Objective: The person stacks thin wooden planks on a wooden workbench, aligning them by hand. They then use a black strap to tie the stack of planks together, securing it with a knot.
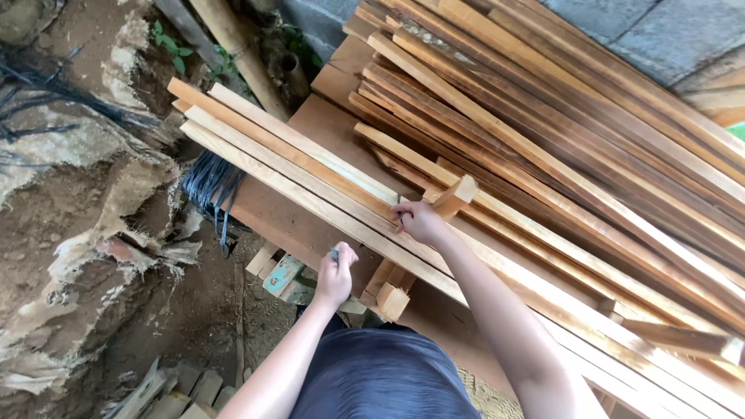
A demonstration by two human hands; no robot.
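Far left: dirt bank (70, 233), black wire bundle (209, 182) hanging by the board edge. Left hand (335, 273) fisted round a small dark tool (334, 254), just below the board. Right hand (419, 219) fingers curled, pressing a short wood block (455, 194) onto long slats (310, 174). Right: big slat pile (590, 140) vs. grey wall (660, 31).

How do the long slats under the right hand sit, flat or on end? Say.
Flat: the long slats lie side by side across the board; the right hand rests on them.
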